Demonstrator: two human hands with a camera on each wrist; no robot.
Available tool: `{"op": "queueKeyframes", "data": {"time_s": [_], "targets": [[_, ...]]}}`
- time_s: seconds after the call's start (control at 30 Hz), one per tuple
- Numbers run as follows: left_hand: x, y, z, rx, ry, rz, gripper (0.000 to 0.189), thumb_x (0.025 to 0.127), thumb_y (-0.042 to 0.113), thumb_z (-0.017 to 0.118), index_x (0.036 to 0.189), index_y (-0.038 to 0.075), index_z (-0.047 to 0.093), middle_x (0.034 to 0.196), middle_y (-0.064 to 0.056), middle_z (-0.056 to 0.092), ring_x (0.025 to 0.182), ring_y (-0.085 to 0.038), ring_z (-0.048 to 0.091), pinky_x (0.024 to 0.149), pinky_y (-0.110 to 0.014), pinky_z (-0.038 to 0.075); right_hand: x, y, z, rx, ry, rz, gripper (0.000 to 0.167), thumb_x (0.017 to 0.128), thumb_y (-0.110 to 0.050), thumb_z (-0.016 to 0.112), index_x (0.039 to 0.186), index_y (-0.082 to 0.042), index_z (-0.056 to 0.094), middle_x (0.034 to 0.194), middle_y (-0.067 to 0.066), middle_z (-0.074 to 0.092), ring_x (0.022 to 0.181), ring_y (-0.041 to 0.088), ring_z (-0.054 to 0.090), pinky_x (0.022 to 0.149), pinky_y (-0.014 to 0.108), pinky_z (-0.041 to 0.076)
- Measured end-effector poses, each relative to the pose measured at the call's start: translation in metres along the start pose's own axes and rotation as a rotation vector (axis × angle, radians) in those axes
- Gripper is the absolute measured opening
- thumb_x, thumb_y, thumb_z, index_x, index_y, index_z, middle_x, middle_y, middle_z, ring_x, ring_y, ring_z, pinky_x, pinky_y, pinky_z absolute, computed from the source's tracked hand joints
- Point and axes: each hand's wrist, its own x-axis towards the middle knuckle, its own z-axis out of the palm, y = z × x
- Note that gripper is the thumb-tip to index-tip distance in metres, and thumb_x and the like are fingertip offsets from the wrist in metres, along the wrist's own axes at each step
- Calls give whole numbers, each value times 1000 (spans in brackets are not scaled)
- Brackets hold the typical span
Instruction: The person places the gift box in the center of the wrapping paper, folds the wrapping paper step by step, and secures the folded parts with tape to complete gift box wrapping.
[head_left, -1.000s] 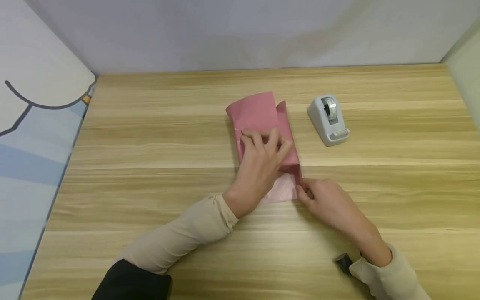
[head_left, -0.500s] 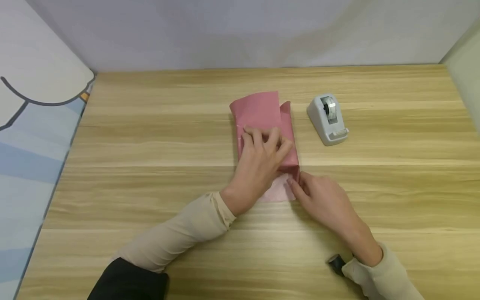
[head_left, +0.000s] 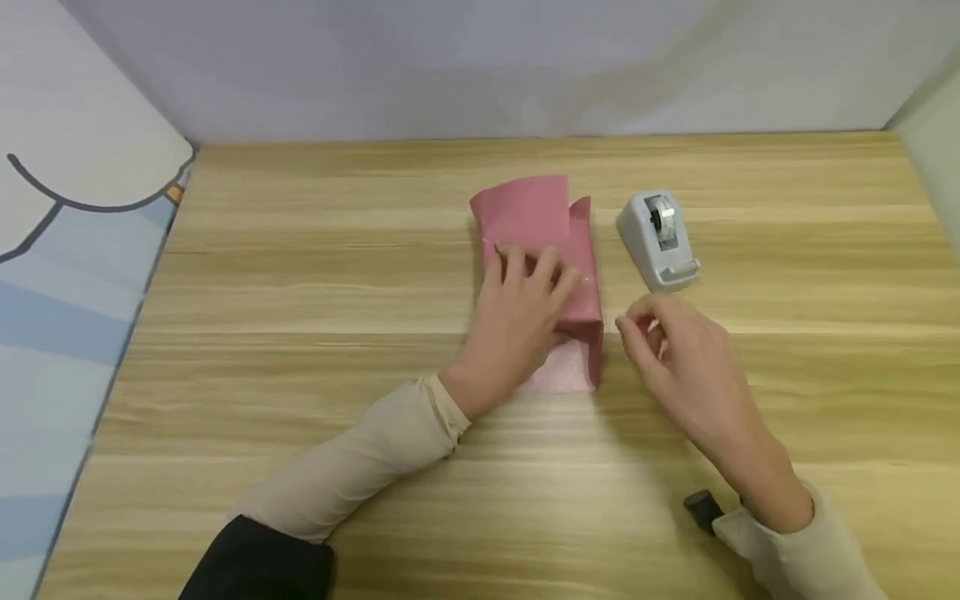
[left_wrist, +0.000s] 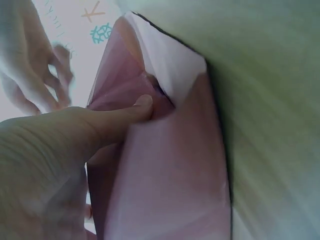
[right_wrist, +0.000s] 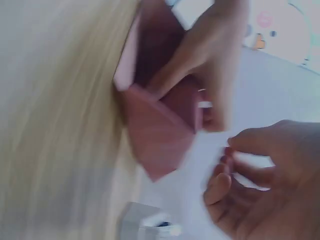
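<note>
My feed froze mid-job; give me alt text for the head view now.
A person's left hand presses on a folded pink paper packet, paler inside at its near end, on a striped wood-grain table. The right hand hovers apart from it, fingers loosely curled. A light grey tape dispenser stands just beyond that hand.

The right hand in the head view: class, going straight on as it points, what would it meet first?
The right hand would likely meet the right edge of the pink paper first; the tape dispenser lies off that line. The hand's height is unclear, so it might pass above.
</note>
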Motion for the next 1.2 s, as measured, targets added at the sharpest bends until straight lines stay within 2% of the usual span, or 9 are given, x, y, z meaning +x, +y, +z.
{"op": "queueKeyframes", "data": {"time_s": [0.07, 0.17, 0.47, 0.6, 0.7, 0.8, 0.9, 1.03, 1.2], "targets": [[-1, -1, 3, -37, -14, -11, 79, 82, 76, 70, 126, 14, 49, 125, -8, 51, 123, -44, 55, 111, -54, 46, 10, 4, 5, -12, 68, -87, 16, 98, -9, 72, 110, -3, 64, 102, 9, 66, 81, 20, 57, 65, 29, 47], [-3, -1, 5, -73, -18, -4, 80, 83, 76, 69, 124, 11, 50, 126, -8, 51, 124, -42, 52, 113, -53, 42, 19, 10, 14, -11, 55, -174, 33, 90, -7, 80, 117, -2, 61, 115, 12, 60, 88, 22, 56, 70, 33, 48], [-5, -4, 4, -142, 14, -28, 77, 80, 72, 76, 122, 12, 51, 128, -7, 51, 124, -38, 49, 111, -49, 41, 30, 9, 29, 37, 97, -290, 30, 83, -2, 86, 105, -6, 67, 113, 8, 61, 103, 21, 57, 85, 33, 50], [-22, -25, -11, -366, -91, -27, 80, 81, 66, 79, 131, 11, 49, 139, -11, 48, 136, -36, 42, 115, -53, 39, 30, 2, 34, 68, 91, -288, 29, 80, 2, 87, 99, -5, 66, 111, 8, 61, 99, 20, 58, 82, 33, 53], [-46, -47, -27, -542, -123, -150, 70, 90, 54, 77, 134, 7, 49, 146, -16, 45, 138, -38, 41, 112, -56, 42, 31, -6, 36, 100, 69, -280, 28, 81, 2, 86, 98, -4, 65, 113, 9, 60, 96, 20, 61, 81, 33, 57], [-70, -60, -37, -637, -134, -351, 50, 99, 45, 70, 125, 5, 56, 130, -16, 58, 119, -37, 56, 96, -52, 50, 32, -12, 36, 124, 51, -247, 26, 83, 2, 84, 99, -4, 65, 115, 9, 60, 95, 20, 63, 81, 35, 58], [-83, -58, -37, -676, -242, -473, 37, 102, 46, 63, 104, 9, 65, 95, -6, 68, 81, -27, 65, 68, -40, 54, 32, -15, 36, 130, 40, -205, 25, 84, 2, 84, 101, -4, 66, 116, 8, 59, 95, 20, 64, 80, 35, 58], [-86, -47, -22, -630, -344, -440, 47, 103, 52, 58, 78, 13, 61, 66, 0, 61, 55, -17, 56, 46, -31, 40, 30, -18, 37, 124, 35, -183, 26, 84, 2, 83, 103, -3, 66, 116, 9, 58, 95, 21, 64, 81, 36, 59], [-85, -38, -1, -517, -297, -411, 51, 103, 45, 60, 62, 15, 50, 58, -3, 53, 50, -21, 52, 42, -36, 38, 28, -18, 41, 116, 32, -182, 28, 83, 3, 83, 104, -3, 65, 117, 9, 58, 96, 22, 65, 83, 36, 59]]}}
